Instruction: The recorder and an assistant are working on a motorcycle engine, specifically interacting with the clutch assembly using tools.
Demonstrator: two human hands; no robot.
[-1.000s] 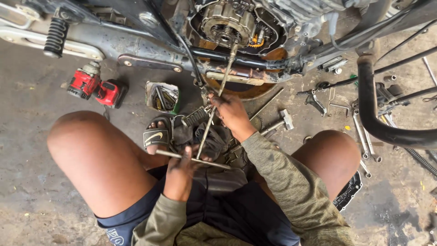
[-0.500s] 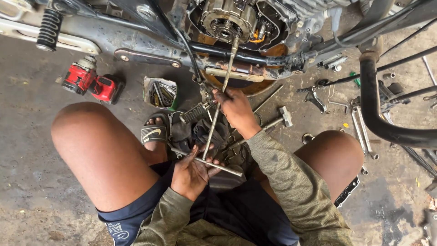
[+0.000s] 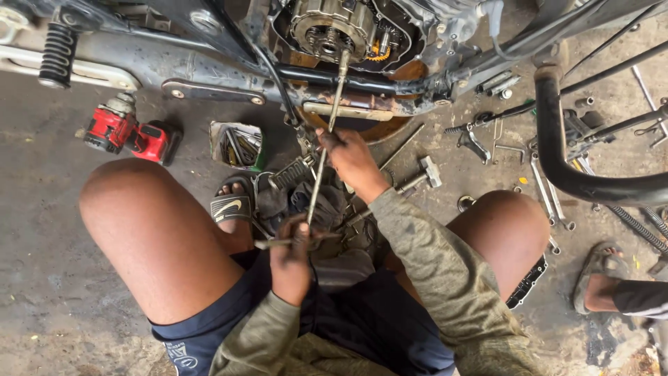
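Head view, person squatting on concrete under a motorcycle, both knees in frame.

Counts: one long T-handle wrench; two hands of the person on it; one red cordless power tool lying on the floor at the left; one small open box beside it; one black coil spring at the upper left; one sandalled foot of the person; one second foot in a sandal at the right edge, belonging to someone else. Loose hand tools scattered on the floor at the right: several, exact number not readable.

Hands: left hand is closed around the crossbar of the T-handle, low, between the knees. Right hand is wrapped around the shaft higher up, close under the engine. The shaft runs up and slightly right; its tip meets the exposed clutch assembly in the opened engine case.

Containers: the small box holds a bundle of thin dark metal pieces, kind not distinguishable. A dark flat tray pokes out beside the right knee; contents hidden.

Hidden or unclear: the wrench tip is lost among the clutch parts, so the exact seat cannot be told. A heap of rags and parts behind the shaft is hard to separate. The motorcycle frame is cut off by the top edge
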